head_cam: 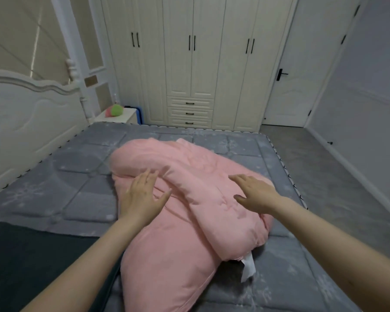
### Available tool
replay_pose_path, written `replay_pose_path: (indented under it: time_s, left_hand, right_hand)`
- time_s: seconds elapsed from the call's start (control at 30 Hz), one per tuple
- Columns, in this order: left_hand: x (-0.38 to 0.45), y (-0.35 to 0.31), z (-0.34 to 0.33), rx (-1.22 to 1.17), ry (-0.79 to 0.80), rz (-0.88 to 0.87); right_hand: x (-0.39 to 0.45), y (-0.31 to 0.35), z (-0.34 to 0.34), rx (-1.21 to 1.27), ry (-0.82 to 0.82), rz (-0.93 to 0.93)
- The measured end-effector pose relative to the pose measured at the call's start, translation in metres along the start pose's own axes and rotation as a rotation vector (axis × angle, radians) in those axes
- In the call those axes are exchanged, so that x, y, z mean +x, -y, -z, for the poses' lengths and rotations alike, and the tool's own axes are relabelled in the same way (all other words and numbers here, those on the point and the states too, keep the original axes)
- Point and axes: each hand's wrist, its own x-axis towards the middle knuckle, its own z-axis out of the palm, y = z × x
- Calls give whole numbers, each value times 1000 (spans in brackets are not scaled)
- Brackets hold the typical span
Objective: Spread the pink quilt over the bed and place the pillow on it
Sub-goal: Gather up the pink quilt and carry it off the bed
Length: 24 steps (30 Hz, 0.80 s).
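A pink quilt (189, 212) lies bunched and folded in a heap in the middle of the grey quilted mattress (61, 188). A white label (248, 267) sticks out at its near right end. My left hand (142, 197) hovers over the quilt's left side with fingers straight and spread. Over the right side, my right hand (254, 193) is spread flat in the same way. Neither hand grips the fabric. A dark green flat thing (20, 255), perhaps the pillow, lies at the near left of the bed.
A white headboard (25, 113) runs along the left. A bedside table (119, 117) with a pink and green soft toy (114, 110) stands beyond it. White wardrobes (191, 64) fill the far wall, with a door (302, 70) to their right. Grey floor (324, 167) lies right of the bed.
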Motion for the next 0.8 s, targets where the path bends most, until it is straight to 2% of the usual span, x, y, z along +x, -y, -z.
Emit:
replay_pose_path:
  time_s: [0.13,0.43,0.67,0.8]
  left_hand:
    - [50,7,-33,-37,51,-102]
    - [120,-20,-102,-45,118,-235]
    - [188,-58,-188,-8,226,-246]
    - [257,-70,-243,69,254,-217]
  right_hand:
    - [29,1,-9,-25,71,-48]
    - [73,-25,-28,30,58,-184]
    - [127,-117,-73,161,102,-321]
    - [206,-183,-107,269,119,-352]
